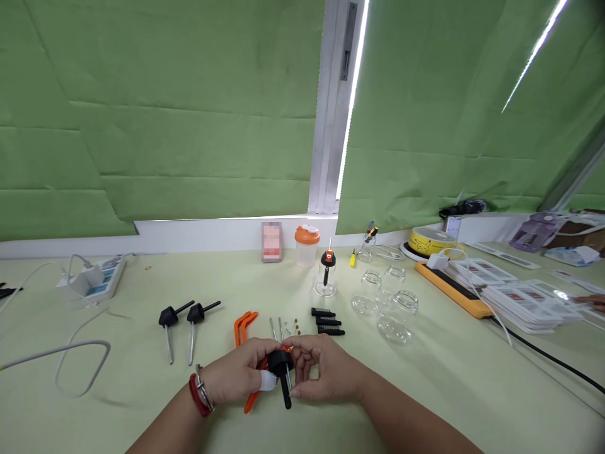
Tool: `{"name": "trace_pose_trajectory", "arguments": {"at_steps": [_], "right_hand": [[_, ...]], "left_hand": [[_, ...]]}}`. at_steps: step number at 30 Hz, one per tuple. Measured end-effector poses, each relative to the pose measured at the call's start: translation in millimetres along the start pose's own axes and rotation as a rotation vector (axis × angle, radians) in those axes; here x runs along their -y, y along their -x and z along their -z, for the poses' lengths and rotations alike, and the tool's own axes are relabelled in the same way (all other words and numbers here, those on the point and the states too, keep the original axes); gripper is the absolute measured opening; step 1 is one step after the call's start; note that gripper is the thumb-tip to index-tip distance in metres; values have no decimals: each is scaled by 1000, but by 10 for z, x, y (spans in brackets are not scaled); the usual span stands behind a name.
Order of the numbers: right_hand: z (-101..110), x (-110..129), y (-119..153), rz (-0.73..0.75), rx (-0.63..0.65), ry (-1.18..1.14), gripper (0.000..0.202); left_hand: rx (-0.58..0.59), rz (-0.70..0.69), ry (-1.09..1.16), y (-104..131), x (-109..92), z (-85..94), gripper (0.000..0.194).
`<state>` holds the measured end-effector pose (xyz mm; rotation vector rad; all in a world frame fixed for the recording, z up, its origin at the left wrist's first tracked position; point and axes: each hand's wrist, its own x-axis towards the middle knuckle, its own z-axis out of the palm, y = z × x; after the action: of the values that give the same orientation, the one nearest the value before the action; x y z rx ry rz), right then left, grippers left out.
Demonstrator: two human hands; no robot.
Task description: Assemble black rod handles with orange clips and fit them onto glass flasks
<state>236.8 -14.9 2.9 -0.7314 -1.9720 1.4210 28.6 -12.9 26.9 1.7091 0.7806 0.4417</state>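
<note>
Both my hands are at the front middle of the table. My left hand [241, 369], with white tape on its thumb, is closed around a black cap-like part [280, 362] that has a black stem pointing towards me. From the right, the fingers of my right hand [326, 372] pinch at the same part, beside a thin metal rod [289, 377]. A bit of orange shows between the fingertips, mostly hidden. Orange bent handles [243, 325] lie partly under my left hand. Beyond my hands are two thin metal rods [276, 328], tiny loose pieces [297, 326] and several black ribbed pieces [328, 321].
Two similar black caps with rods [191, 315] lie to the left. An assembled glass jar [325, 287], an orange-lidded cup [307, 246] and several glass jars [397, 318] stand behind and right. Power strips [106, 280] and an orange-edged one [454, 290] trail cables; stacked cards [515, 302] lie right.
</note>
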Motion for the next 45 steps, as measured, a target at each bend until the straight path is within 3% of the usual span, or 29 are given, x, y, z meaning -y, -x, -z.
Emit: {"name": "trace_pose_trajectory", "arguments": {"at_steps": [3, 7, 13, 17, 23, 28, 30, 34, 42, 45], "right_hand": [[11, -7, 9, 19, -3, 62, 43], [43, -20, 11, 96, 29, 93, 64], [31, 48, 24, 77, 14, 187, 54], [4, 14, 34, 87, -18, 214, 72], [-6, -79, 33, 74, -68, 161, 67], [22, -53, 32, 34, -25, 192, 73], [46, -6, 38, 24, 37, 220, 68], [75, 97, 56, 66, 163, 260, 35], [14, -10, 12, 229, 114, 603, 25], [48, -80, -28, 144, -77, 725, 26]], "left_hand": [[36, -17, 37, 0, -4, -7, 25], [50, -4, 52, 6, -19, 4, 24], [64, -35, 39, 3, -99, -5, 26], [77, -54, 34, 3, -135, -20, 28], [42, 70, 17, 14, -7, -12, 19], [43, 66, 10, 0, 60, -20, 17], [70, 66, 35, 5, 56, -15, 14], [174, 167, 90, 35, 41, 5, 13], [341, 297, 231, 70, 141, 22, 36], [424, 294, 303, 108, 179, 64, 52]]}}
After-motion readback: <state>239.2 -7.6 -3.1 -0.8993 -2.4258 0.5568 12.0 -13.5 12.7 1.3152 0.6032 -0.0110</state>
